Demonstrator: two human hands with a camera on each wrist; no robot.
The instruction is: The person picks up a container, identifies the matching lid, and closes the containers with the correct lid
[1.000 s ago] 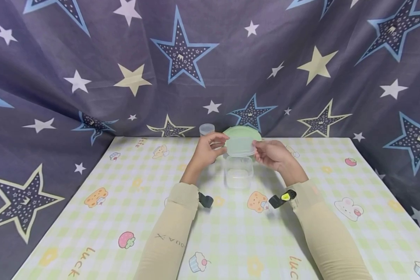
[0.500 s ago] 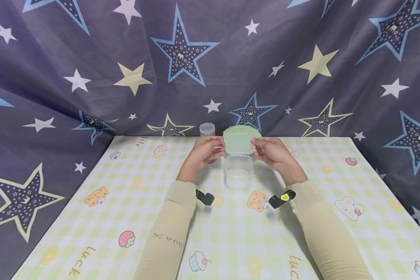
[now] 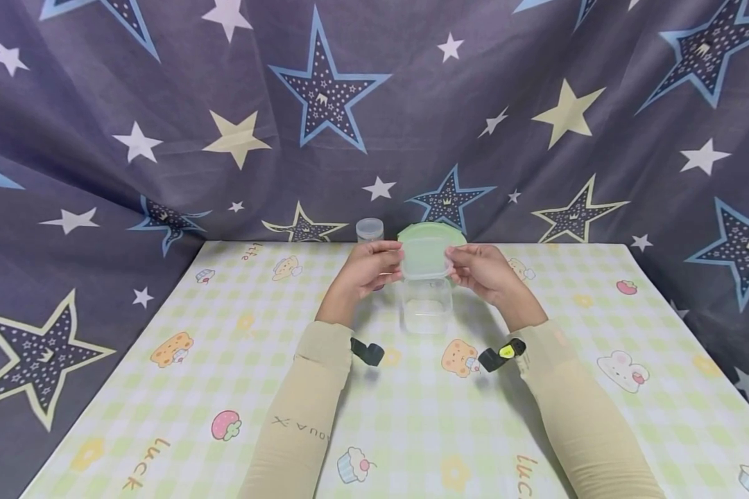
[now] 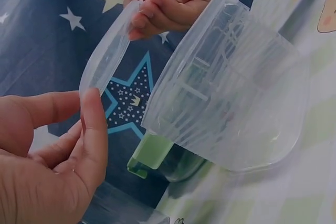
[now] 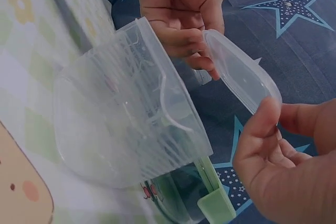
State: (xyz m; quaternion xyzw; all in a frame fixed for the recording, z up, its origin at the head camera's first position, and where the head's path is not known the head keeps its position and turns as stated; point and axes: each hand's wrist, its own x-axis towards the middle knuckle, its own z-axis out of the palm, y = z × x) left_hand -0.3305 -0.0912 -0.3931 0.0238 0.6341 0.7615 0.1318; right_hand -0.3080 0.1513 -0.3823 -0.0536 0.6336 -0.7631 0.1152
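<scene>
A clear plastic lid is held level above an open, clear plastic box standing on the table. My left hand pinches the lid's left edge between thumb and fingers. At the opposite edge, my right hand pinches it between thumb and index finger. Both wrist views show a gap between the lid and the box's rim. The box has ribbed marks along its walls, and no contents show inside it.
Right behind the box stands a clear container with a green clip lid. A small clear round jar is at the table's back edge, partly behind my left hand. A star-patterned curtain hangs behind the checked tablecloth.
My left fingers, spread at the lid's left side a second ago, have come together on its edge. The right hand keeps its pinch and has barely moved. The box stays put.
</scene>
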